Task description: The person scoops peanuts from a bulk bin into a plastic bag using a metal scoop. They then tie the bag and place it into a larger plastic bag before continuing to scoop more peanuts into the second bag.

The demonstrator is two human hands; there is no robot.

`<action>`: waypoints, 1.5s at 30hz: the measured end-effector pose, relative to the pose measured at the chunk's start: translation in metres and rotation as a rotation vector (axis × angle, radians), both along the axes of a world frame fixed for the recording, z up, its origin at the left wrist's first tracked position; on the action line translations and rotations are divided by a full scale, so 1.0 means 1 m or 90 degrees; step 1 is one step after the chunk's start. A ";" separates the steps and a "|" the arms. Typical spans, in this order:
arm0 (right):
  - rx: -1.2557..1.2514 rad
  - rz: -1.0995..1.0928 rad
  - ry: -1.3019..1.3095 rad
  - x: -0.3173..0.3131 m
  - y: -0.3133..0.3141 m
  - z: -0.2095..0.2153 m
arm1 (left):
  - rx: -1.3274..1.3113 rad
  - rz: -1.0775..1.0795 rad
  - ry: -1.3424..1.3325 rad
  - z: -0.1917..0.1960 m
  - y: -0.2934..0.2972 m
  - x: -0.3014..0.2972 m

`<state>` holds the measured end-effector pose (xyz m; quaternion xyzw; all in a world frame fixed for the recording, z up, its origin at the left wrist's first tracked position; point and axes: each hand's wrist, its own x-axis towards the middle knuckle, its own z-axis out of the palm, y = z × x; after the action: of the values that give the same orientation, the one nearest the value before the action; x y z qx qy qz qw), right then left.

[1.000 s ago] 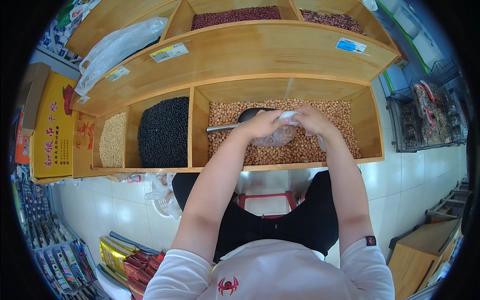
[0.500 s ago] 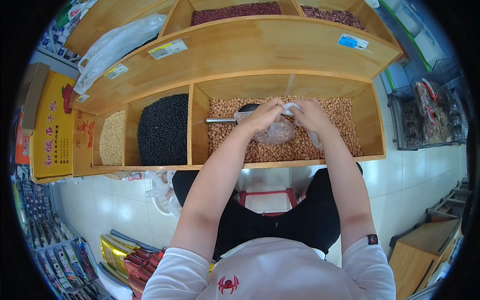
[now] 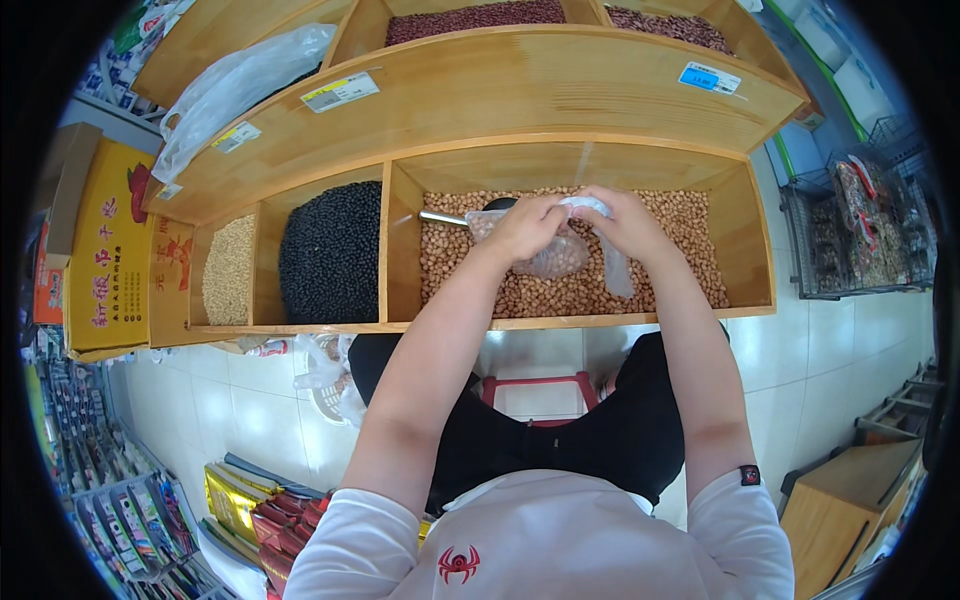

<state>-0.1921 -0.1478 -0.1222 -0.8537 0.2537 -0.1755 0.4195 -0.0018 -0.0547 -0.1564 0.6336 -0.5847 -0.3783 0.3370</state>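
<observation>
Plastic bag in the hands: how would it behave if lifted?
The bag is likely floppy: its thin film bunches between left hand and right hand. It would probably hang bottom-heavy, since its lower part bulges.

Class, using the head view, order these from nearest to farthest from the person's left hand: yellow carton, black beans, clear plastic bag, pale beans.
1. Clear plastic bag: at the left hand itself.
2. Black beans: left of it, next compartment.
3. Pale beans: farther left, end compartment.
4. Yellow carton: farthest left, outside the compartments.
</observation>
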 end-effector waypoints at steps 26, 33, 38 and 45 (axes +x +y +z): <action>0.133 -0.122 -0.137 -0.018 -0.030 -0.028 | -0.630 0.394 0.447 0.203 0.185 0.027; 0.108 -0.061 -0.014 -0.023 -0.026 -0.033 | -0.559 0.676 0.323 0.193 0.422 0.076; 0.060 -0.076 0.048 -0.030 -0.038 -0.049 | -0.402 1.028 0.130 0.055 0.520 0.096; 0.064 -0.070 0.117 -0.036 -0.048 -0.061 | -0.205 1.205 0.353 -0.126 0.592 0.101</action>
<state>-0.2279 -0.1958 -0.1827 -0.8288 0.3461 -0.1059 0.4267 0.0994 0.5376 -0.2827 0.6747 0.2159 -0.0048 0.7058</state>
